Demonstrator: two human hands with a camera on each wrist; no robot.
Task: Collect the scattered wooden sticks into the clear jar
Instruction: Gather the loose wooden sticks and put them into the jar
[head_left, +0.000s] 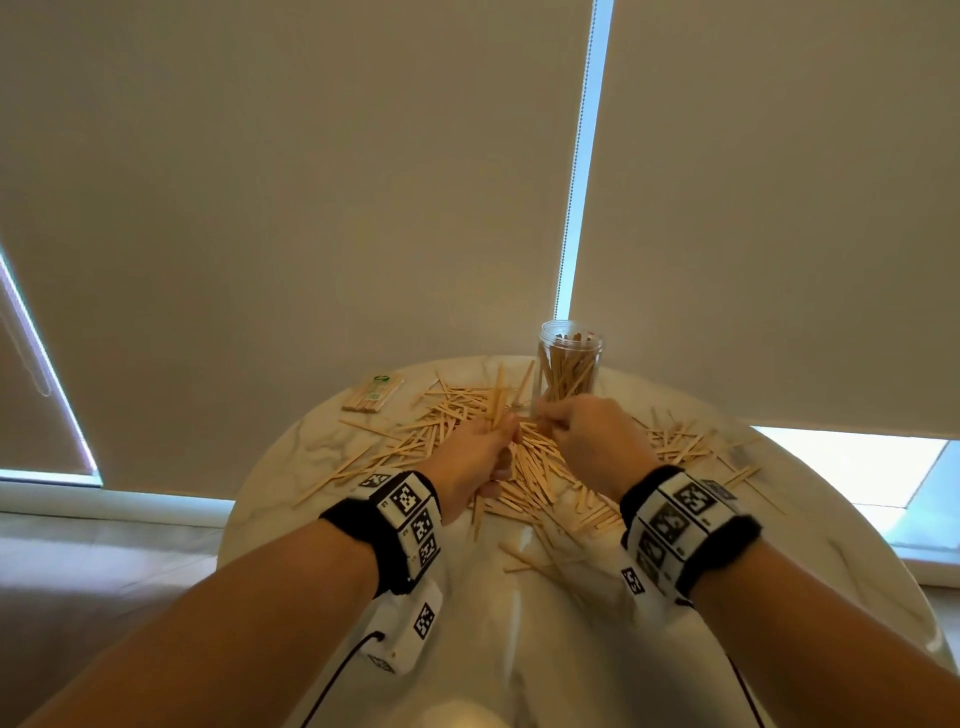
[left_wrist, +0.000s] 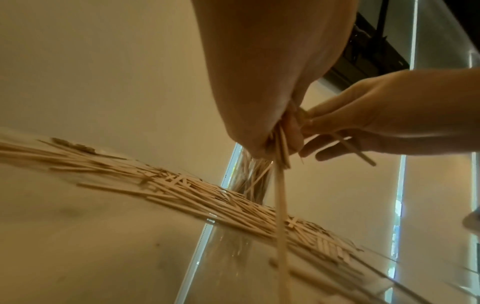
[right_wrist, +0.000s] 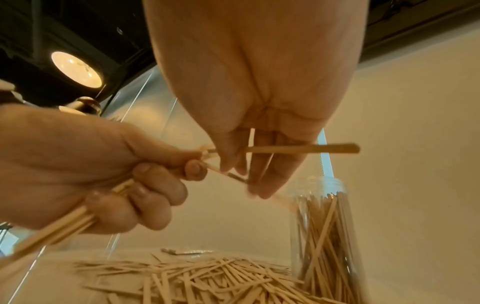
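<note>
Pale wooden sticks (head_left: 524, 467) lie scattered in a heap across the round white marble table (head_left: 519, 649). The clear jar (head_left: 570, 364) stands upright at the table's far side, partly filled with sticks, and also shows in the right wrist view as the jar (right_wrist: 322, 226). My left hand (head_left: 493, 447) grips a bundle of sticks (head_left: 498, 400) above the heap; the bundle (left_wrist: 281, 185) hangs down from the fist. My right hand (head_left: 545, 421) is just right of it, in front of the jar. Its fingertips (right_wrist: 259, 191) pinch a stick (right_wrist: 285, 148) that juts from the left hand (right_wrist: 91, 164).
A wrapped packet of sticks (head_left: 374, 393) lies at the table's far left. Loose sticks reach out to the right edge (head_left: 727, 457) and toward me (head_left: 535, 561). Roller blinds hang close behind the table. The near part of the tabletop is bare.
</note>
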